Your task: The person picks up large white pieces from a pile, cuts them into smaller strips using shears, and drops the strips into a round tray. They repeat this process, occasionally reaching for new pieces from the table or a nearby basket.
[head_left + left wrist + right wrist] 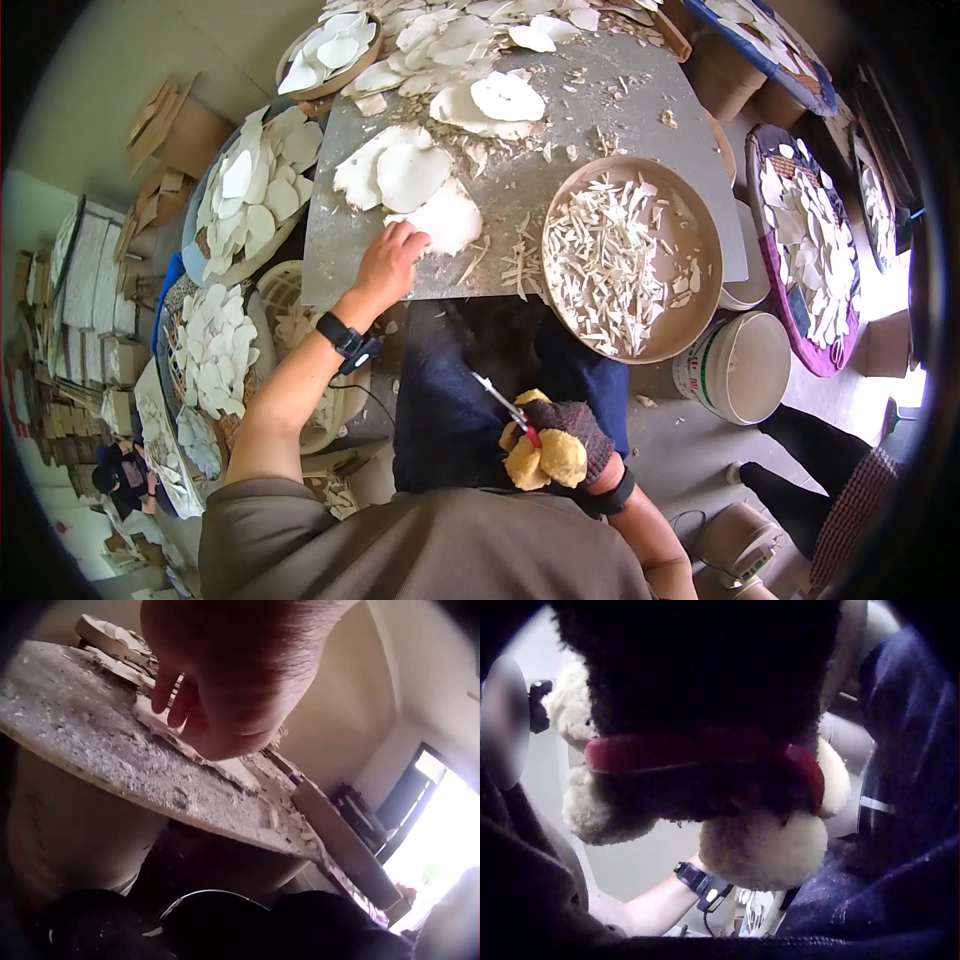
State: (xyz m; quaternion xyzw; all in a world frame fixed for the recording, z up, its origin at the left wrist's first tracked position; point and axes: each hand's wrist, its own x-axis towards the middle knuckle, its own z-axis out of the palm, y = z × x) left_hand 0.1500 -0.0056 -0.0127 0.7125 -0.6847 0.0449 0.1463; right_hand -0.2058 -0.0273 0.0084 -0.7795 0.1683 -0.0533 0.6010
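At the near left of the grey table, the left hand (388, 262) grips the near edge of a thin white slice (447, 220) that lies beside two overlapping slices (410, 175). In the left wrist view the bent fingers (184, 701) of that hand meet the slice's edge; the thumb is hidden. Over the lap, the right hand (560, 440), in a dark knit glove with yellow fluffy fingertips, holds red-handled scissors (497, 395), blades pointing toward the table. A red handle loop (705, 755) crosses the glove in the right wrist view.
A round tray (707, 225) of white strips overhangs the table's near right edge, above a white bucket (755, 368). More slices (440, 45) cover the far table. Baskets of slices (255, 190) stand left, a purple-edged tray (812, 240) right. Another person's legs (800, 480) are at lower right.
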